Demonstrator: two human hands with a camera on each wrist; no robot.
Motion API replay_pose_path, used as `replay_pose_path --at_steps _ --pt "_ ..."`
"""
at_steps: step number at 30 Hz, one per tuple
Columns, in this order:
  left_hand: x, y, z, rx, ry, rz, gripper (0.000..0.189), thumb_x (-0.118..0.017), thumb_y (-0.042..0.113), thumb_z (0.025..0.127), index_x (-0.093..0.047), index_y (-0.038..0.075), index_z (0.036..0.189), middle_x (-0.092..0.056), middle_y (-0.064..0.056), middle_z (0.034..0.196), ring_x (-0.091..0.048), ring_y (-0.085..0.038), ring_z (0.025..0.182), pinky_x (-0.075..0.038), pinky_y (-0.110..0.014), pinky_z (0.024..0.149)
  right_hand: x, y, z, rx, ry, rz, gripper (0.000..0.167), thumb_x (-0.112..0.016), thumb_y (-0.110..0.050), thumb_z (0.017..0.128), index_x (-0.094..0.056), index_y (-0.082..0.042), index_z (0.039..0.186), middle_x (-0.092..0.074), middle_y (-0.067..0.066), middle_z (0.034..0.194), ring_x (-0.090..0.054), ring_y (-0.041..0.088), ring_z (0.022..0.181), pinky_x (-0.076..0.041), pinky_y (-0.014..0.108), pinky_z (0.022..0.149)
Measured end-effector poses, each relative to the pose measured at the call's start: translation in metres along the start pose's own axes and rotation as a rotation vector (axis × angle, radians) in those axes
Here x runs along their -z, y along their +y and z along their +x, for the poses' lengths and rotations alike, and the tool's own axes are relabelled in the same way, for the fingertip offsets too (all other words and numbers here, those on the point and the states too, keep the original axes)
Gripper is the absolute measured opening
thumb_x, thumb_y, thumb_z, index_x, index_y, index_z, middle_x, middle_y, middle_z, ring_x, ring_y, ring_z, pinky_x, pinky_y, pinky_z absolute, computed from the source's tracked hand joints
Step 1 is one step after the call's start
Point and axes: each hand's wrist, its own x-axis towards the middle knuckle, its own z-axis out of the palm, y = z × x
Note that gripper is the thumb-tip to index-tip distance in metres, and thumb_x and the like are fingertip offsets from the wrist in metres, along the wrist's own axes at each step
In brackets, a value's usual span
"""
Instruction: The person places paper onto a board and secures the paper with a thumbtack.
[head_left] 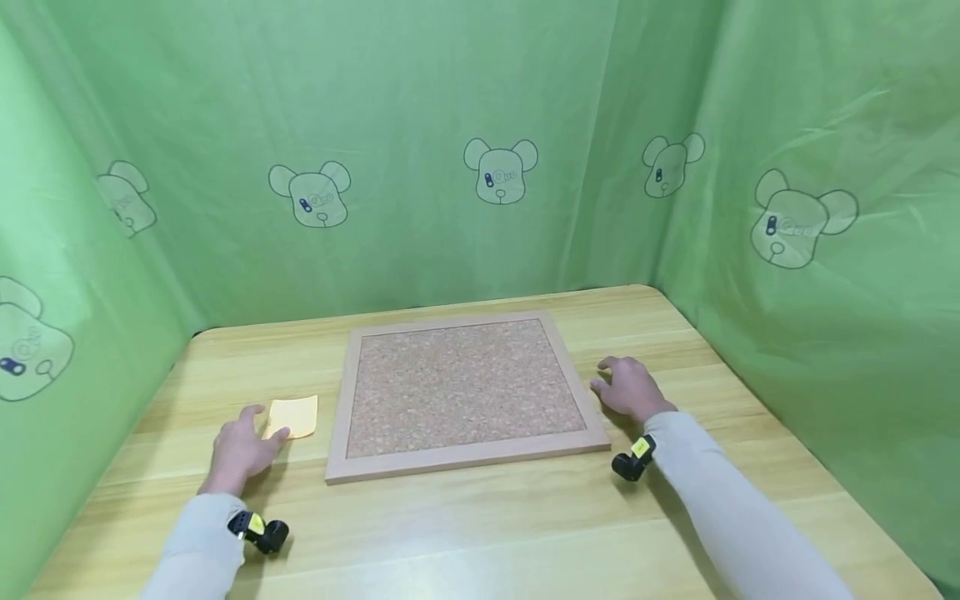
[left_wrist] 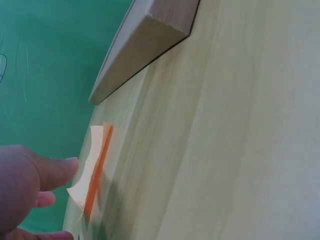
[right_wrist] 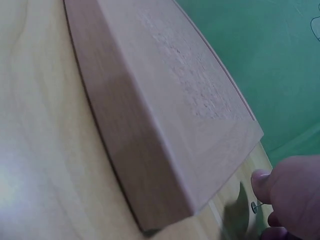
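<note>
Your left hand [head_left: 240, 450] sits low over the counter [head_left: 427, 533], left of the framed cork board [head_left: 465, 383], thumb and fingers well apart. Between them lies the small pale orange paper square [head_left: 297, 414], clear of the board's left side. In the left wrist view you see the paper bowed, with a bright orange strip along its edge; whether your thumb touches it, you cannot tell.

Your right hand [head_left: 630, 389] is just beyond the board's right edge, fingers bent, with a gap between thumb and forefinger. By that gap the right wrist view shows a small tack [right_wrist: 254, 207], round head toward the board and thin pin toward your hand; you cannot tell whether your fingers touch it.

The board lies flat, its pale wooden frame around the speckled panel. Each of your light sleeves carries a black wrist camera with a yellow label. Green curtains [head_left: 420, 250] printed with bear-head outlines surround the counter's back and sides.
</note>
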Motion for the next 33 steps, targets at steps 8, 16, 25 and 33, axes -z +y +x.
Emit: replay_pose_path --at_steps 8,16,25,33 --pt "-0.0020 0.0002 0.0047 -0.027 0.033 0.000 0.062 -0.059 0.025 0.094 -0.034 -0.010 0.140 -0.035 -0.044 0.133 -0.031 -0.059 0.122 -0.027 -0.066 0.102 -0.0034 0.0032 0.0045 0.007 -0.014 -0.005 0.024 -0.066 -0.017 0.091 -0.066 0.005 0.101 -0.067 0.024 0.096 -0.062 0.041 0.092 -0.048 0.053 0.083" --pt "-0.0064 0.0001 0.0071 -0.032 0.059 0.024 0.059 -0.065 0.020 0.090 -0.042 -0.011 0.133 -0.041 -0.042 0.130 -0.038 -0.059 0.118 -0.032 -0.064 0.099 -0.0051 0.0056 0.0053 0.005 -0.016 0.014 0.012 -0.067 -0.009 0.090 -0.066 -0.002 0.081 -0.063 0.009 0.076 -0.060 0.028 0.075 -0.050 0.044 0.072" --pt "-0.0099 0.0029 0.0085 -0.035 0.059 0.046 0.056 -0.068 0.014 0.086 -0.047 -0.015 0.128 -0.047 -0.037 0.130 -0.043 -0.055 0.118 -0.035 -0.060 0.100 -0.0020 0.0063 0.0048 -0.049 -0.041 0.027 0.012 -0.064 -0.008 0.092 -0.063 -0.003 0.081 -0.061 0.008 0.075 -0.059 0.027 0.075 -0.050 0.043 0.070" --pt "-0.0034 0.0050 0.0063 -0.011 0.049 0.009 0.055 -0.064 0.005 0.081 -0.047 -0.015 0.129 -0.051 -0.036 0.126 -0.046 -0.053 0.115 -0.038 -0.057 0.098 -0.0005 0.0075 0.0045 -0.056 -0.054 0.020 0.008 -0.059 -0.002 0.093 -0.064 0.000 0.086 -0.064 0.013 0.082 -0.061 0.032 0.082 -0.051 0.047 0.076"
